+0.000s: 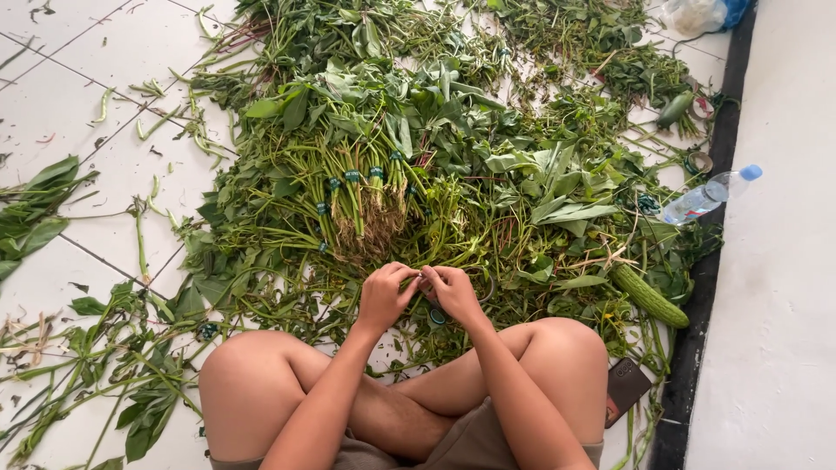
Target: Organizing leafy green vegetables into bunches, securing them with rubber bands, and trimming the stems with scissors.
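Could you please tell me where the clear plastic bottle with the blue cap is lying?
The clear plastic bottle with the blue cap lies at the head view's right, against the dark floor edge strip.

There is a single view, from a camera on the seated person's head; it looks steeply down over crossed knees onto the tiled floor [104,52]; the left hand [383,294] and right hand [453,292] sit close, low of centre; the heap of greens [418,148] fills the middle and far ground; a wall [784,261] runs down the right edge.
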